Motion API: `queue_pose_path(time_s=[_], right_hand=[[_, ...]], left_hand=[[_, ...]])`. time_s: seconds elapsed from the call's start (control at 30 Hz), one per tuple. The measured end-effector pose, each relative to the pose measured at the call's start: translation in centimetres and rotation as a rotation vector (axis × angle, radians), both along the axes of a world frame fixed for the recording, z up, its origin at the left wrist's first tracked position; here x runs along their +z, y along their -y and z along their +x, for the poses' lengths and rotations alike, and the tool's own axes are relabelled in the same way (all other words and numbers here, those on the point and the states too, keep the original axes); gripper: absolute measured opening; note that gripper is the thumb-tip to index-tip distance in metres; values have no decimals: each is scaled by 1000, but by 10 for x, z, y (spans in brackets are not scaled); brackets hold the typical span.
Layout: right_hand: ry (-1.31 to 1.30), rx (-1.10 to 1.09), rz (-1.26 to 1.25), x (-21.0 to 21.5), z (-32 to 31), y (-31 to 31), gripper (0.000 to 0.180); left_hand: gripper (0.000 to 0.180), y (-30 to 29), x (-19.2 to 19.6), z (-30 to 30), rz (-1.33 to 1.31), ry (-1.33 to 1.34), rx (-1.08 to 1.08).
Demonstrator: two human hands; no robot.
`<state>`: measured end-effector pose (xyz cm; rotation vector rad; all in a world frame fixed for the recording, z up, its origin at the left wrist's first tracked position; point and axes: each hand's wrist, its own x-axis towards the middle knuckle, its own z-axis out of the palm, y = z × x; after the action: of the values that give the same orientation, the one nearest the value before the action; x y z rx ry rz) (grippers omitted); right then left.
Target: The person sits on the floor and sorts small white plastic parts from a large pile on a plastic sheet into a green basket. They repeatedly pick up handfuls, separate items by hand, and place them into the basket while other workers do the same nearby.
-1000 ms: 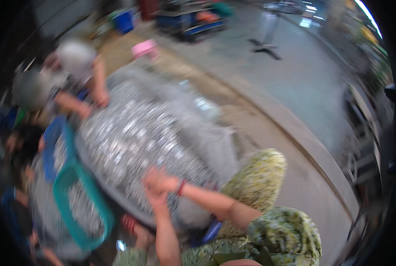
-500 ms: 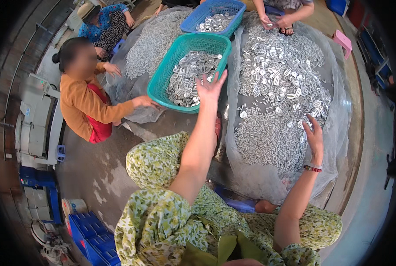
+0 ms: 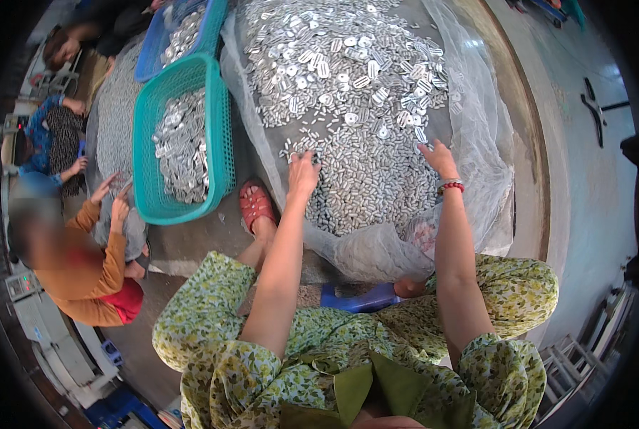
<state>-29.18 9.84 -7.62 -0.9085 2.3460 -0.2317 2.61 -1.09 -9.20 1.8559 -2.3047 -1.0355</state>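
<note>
Both arms reach forward onto a big heap of small silvery metal pieces (image 3: 362, 107) lying on a clear plastic sheet (image 3: 477, 143) spread over the floor. The left hand (image 3: 304, 174) rests palm down at the near left edge of the heap, fingers loosely spread and touching the pieces; whether it pinches any I cannot tell. The right hand (image 3: 439, 159), with a red bead bracelet (image 3: 451, 187) at the wrist, lies on the heap's near right side, fingers spread flat over the pieces. Just left of the sheet stands a teal plastic basket (image 3: 219, 129) part-filled with the same pieces, and a blue basket (image 3: 148, 61) sits beyond it. A red sandal (image 3: 255, 204) shows between basket and sheet. At far left a person in an orange top (image 3: 83, 275) handles more pieces.
</note>
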Motion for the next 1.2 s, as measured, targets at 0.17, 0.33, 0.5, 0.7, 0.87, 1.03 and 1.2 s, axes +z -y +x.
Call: queue_pose_path(time_s=[0.17,0.33,0.5,0.7,0.87,1.03,1.2], right_hand=[[-19,-51,-17,-24,33,12,54],[97,19,-314,-35,22,12,50],[155,-24,-342,-21,5,35,34],[-317,-31,-306,-50,-3,44,32],[-47,89,-366,-59,1,48,34],[55,264,-306,-50,23,46,26],[94,138,-500,-15,57,38,25]], left_hand=[[46,9,-23,28,28,-115,107],[40,5,-16,25,-255,84,235],[31,19,-2,24,-99,-48,193],[23,41,27,-38,-257,-236,-21],[24,22,37,-132,-136,-192,-177],[27,25,5,-147,-182,-142,-229],[31,22,44,-114,271,-477,98]])
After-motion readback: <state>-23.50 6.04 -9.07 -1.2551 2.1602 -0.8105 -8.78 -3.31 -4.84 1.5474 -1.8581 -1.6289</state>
